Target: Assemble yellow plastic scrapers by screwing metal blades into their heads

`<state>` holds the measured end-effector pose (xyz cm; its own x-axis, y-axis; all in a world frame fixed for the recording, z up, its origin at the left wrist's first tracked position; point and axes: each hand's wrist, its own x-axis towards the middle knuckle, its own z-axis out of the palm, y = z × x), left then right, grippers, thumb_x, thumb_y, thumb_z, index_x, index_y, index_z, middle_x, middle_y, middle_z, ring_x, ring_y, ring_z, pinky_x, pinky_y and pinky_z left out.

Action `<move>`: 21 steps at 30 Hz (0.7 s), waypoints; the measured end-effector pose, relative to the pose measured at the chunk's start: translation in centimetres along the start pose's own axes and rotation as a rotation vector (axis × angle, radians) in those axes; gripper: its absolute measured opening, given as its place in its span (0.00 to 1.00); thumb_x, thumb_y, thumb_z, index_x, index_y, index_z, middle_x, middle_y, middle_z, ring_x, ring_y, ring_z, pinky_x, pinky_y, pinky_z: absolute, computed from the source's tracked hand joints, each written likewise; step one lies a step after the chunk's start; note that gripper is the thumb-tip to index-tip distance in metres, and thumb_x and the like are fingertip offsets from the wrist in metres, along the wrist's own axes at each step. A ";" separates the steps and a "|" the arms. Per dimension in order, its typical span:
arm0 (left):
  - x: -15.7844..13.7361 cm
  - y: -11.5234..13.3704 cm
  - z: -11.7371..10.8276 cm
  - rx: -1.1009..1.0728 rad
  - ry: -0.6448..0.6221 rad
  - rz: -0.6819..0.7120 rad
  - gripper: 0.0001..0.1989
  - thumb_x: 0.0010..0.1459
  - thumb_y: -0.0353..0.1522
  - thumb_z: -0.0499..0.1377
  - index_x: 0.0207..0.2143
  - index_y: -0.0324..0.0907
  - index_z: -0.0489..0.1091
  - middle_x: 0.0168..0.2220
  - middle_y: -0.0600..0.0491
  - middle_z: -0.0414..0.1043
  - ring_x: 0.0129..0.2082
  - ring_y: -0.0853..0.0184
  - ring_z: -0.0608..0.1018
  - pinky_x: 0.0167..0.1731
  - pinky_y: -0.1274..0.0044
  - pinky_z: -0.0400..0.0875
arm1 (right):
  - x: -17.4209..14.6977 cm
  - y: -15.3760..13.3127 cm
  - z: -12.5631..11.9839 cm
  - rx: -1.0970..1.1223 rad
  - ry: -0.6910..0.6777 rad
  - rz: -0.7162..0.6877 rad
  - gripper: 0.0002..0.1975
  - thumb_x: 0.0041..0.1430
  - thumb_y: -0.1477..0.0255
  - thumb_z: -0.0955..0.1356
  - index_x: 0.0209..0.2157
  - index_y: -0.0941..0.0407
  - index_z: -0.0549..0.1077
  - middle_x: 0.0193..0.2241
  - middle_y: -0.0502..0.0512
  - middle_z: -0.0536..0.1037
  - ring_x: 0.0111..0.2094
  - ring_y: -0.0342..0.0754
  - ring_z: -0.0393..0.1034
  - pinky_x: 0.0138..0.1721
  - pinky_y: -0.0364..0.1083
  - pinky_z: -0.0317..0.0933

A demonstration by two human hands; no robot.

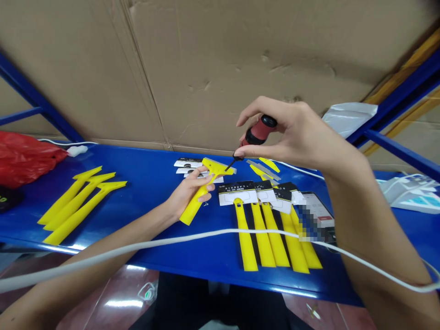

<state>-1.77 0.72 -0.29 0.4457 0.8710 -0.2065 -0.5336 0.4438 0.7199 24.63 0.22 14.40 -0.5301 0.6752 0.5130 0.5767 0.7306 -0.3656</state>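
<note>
My left hand (pixel 193 190) is closed round the handle of a yellow scraper (pixel 192 206), whose wide head with a blade along its edge points away from me. From above, my right hand (pixel 285 130) grips a red and black screwdriver (pixel 259 133). Its dark shaft slants down, and the tip meets the scraper's head near the right side. Under and behind the left hand lie white and black cards (pixel 187 163). To the right, several yellow scrapers (pixel 245 243) lie in a row with printed cards (pixel 237 193) over their heads.
Three yellow scraper bodies (pixel 85 208) lie at the left of the blue table (pixel 147 169), near a red plastic bag (pixel 29 158). Yellow pieces (pixel 270 164) lie beyond the cards. A phone (pixel 318 211) sits by my right forearm. A white cable (pixel 192 236) crosses the foreground.
</note>
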 end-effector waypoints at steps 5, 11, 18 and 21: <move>0.0 -0.1 0.0 0.037 0.019 0.006 0.22 0.61 0.20 0.69 0.53 0.42 0.68 0.49 0.44 0.78 0.25 0.75 0.75 0.15 0.85 0.61 | -0.1 -0.4 -0.1 0.149 -0.112 -0.007 0.26 0.63 0.58 0.83 0.58 0.47 0.78 0.49 0.57 0.86 0.47 0.60 0.80 0.48 0.57 0.74; 0.2 0.4 -0.4 -0.033 0.008 0.024 0.23 0.60 0.19 0.70 0.53 0.43 0.69 0.50 0.45 0.79 0.26 0.75 0.75 0.17 0.86 0.61 | -0.1 -0.2 -0.2 0.069 -0.029 0.024 0.26 0.62 0.55 0.83 0.56 0.49 0.79 0.42 0.57 0.86 0.46 0.63 0.81 0.48 0.58 0.74; 0.1 0.2 -0.2 -0.015 0.000 0.019 0.22 0.60 0.20 0.70 0.50 0.43 0.67 0.50 0.44 0.79 0.26 0.75 0.75 0.16 0.86 0.61 | -0.2 -0.4 -0.3 0.168 -0.102 -0.004 0.28 0.64 0.56 0.81 0.61 0.47 0.77 0.54 0.59 0.86 0.54 0.64 0.80 0.54 0.61 0.76; 0.1 0.3 -0.3 -0.026 0.001 0.039 0.22 0.60 0.19 0.70 0.49 0.44 0.66 0.50 0.45 0.79 0.26 0.75 0.75 0.16 0.86 0.61 | -0.3 -0.6 -0.3 0.227 -0.111 0.026 0.24 0.65 0.56 0.81 0.58 0.46 0.79 0.51 0.58 0.87 0.52 0.64 0.82 0.53 0.61 0.77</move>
<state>-2.12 0.99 -0.32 0.4234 0.8880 -0.1796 -0.5693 0.4150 0.7097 24.66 -0.48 14.73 -0.5888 0.6920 0.4176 0.4432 0.7085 -0.5492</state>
